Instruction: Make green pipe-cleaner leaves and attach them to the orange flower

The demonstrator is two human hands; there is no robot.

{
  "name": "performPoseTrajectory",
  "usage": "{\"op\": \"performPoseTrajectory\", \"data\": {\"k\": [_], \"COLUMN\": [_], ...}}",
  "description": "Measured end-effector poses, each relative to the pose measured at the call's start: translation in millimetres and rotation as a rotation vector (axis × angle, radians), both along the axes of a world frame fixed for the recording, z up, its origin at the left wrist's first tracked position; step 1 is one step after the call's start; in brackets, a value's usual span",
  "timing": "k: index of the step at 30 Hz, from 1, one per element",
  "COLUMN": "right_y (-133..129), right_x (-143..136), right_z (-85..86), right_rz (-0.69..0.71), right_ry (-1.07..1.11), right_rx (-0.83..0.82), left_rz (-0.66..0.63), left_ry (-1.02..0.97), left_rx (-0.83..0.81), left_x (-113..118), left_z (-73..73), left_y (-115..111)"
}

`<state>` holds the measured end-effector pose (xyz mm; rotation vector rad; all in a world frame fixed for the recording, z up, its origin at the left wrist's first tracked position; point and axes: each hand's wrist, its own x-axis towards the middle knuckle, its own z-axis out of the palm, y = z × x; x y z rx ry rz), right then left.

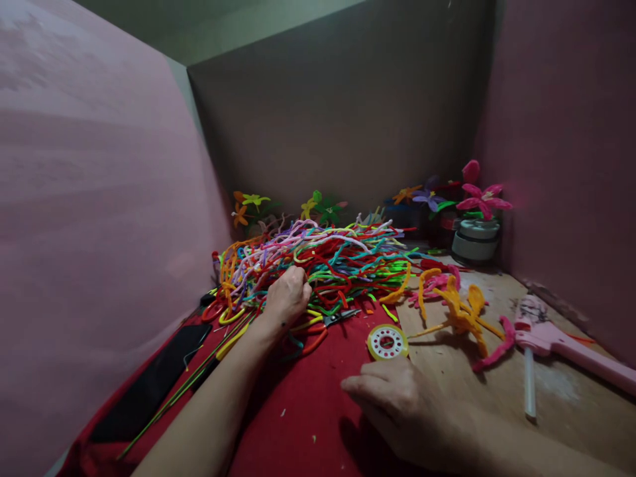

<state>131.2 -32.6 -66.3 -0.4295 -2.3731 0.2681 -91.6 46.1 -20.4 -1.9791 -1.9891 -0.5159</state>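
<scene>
A large heap of many-coloured pipe cleaners [338, 248] lies across the red cloth. My left hand [291, 291] is closed at the front edge of this heap; its fingertips are turned away, so what it grips is hidden. Just right of that wrist rest pliers [338, 318] with red and yellow handles. Lower down, my right hand [390, 401] hovers over the cloth with its fingers curled together, and whatever they may hold does not show. A yellow-rimmed roll of tape [387, 342] with a white, holed core lies directly beyond its knuckles.
Orange pipe-cleaner petals [462, 315] and a pink glue gun [541, 334] lie on the wooden board at right. Green stems [183, 391] and a black phone-like slab [154, 384] are at left. Behind stands a pink flower [481, 199] in a grey pot [476, 240]. Walls enclose three sides.
</scene>
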Motion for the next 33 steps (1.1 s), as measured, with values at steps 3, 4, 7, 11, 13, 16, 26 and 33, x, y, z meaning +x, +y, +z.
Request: {"op": "performPoseTrajectory", "data": {"k": [3, 4, 7, 11, 13, 16, 26, 33], "right_y": [-1.3, -1.6, -2.8, -4.4, -4.6, -4.1, -2.1, -0.8], "right_x": [-0.5, -0.6, -0.5, -0.2, -0.3, -0.7, 2.6, 2.9], "right_z": [-1.1, -1.2, 0.6, 5.2, 5.2, 2.1, 7.4, 6.6], "right_rz": [0.019, 0.019, 0.021, 0.018, 0.015, 0.03, 0.032, -0.013], "right_ry": [0.013, 0.02, 0.04, -0.004, -0.015, 0.007, -0.009, 0.176], "right_rx": [-0.003, -0.007, -0.017, -0.024, -0.031, -0.032, -0.091, -0.347], "left_rz": [0.078, 0.102, 0.137, 0.107, 0.102, 0.13, 0.006, -0.127], "left_ry": [-0.027, -0.042, -0.092, -0.147, -0.179, -0.233, -0.467, -0.27], "left_rx": [0.065, 0.092, 0.165, 0.251, 0.306, 0.396, 0.522, 0.462], "left_x": [-1.8, -3.1, -7.6, -11.9, -12.9, -14.6, -15.4, 9.0], "left_z": [1.1, 0.8, -0.2, 3.0, 6.0, 10.4, 20.6, 22.5], "left_y": [-1.9, -1.5, 0.7, 1.2, 0.6, 0.4, -5.9, -23.5]}}
